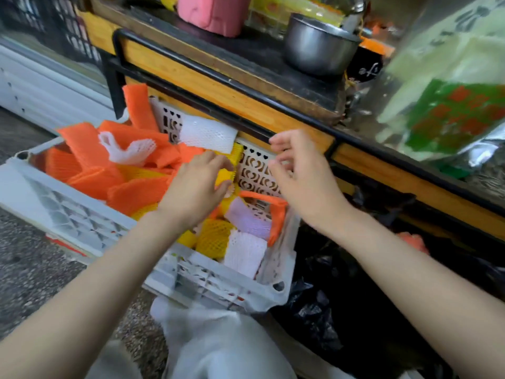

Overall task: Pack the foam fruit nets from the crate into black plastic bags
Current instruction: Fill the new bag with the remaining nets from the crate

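Note:
A white plastic crate on the floor holds several orange, yellow and white foam fruit nets. My left hand reaches into the crate and grips a yellow foam net near the far wall. My right hand hovers above the crate's right end with loosely curled fingers and holds nothing. A black plastic bag lies open on the floor to the right of the crate, under my right forearm. Something orange shows inside it.
A wooden counter with a black metal frame runs behind the crate. On it stand a steel bowl, a pink container and a green-and-white bag. A white plastic bag lies at the near edge.

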The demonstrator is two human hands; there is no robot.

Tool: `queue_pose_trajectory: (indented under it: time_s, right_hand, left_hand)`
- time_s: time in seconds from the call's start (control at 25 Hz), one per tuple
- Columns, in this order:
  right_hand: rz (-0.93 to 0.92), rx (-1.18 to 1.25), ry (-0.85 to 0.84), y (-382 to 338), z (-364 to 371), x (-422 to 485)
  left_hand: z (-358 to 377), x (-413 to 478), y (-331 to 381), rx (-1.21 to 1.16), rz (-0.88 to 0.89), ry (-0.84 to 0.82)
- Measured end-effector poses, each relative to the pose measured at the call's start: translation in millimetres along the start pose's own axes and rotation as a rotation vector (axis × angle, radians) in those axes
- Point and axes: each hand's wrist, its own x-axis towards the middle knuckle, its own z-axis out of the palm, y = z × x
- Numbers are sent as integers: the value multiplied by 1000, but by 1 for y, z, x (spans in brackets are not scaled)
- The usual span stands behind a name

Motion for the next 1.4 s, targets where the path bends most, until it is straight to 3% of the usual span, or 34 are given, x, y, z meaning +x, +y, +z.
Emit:
queue_pose_trajectory:
  time_s: [0.12, 0.24, 0.4, 0.64, 0.8, 0.88, 0.96, 1.04, 1.16, 1.24, 1.4]
  right_hand:
    - [81, -50, -247, 26, 64, 23]
    - [254, -83, -483, 60, 118, 35]
    - [453, -221, -724, 95, 159, 32]
    - [430, -263, -652, 109, 173, 29]
    - [368, -407, -802, 114, 168, 26]
    - [342, -385, -705, 112, 162, 24]
    - [289, -315, -508, 107, 153, 28]
    - [277, -174, -321, 96, 139, 37]
    - [266, 45, -115, 65, 110, 51]
    - [235, 176, -56, 42, 95, 57]
    - [239, 328, -164, 12, 89, 60]
  left_hand:
    - [3, 14, -56, 79, -156, -62]
    - [16, 32, -90, 130, -297, -224]
    - [42, 47, -114, 261, -334, -440]
    - [52, 54, -120, 330, -301, -473]
    - [39, 47, -107, 426, -293, -457]
    - [28, 42, -97, 350, -305, -357]
    - [15, 34, -89, 109, -351, -166]
    - [4, 24, -82, -74, -345, 19]
    - [-5, 6, -69, -252, -281, 154]
    - [-6, -1, -66, -350, -277, 197]
    - [-2, -9, -58, -526, -231, 154]
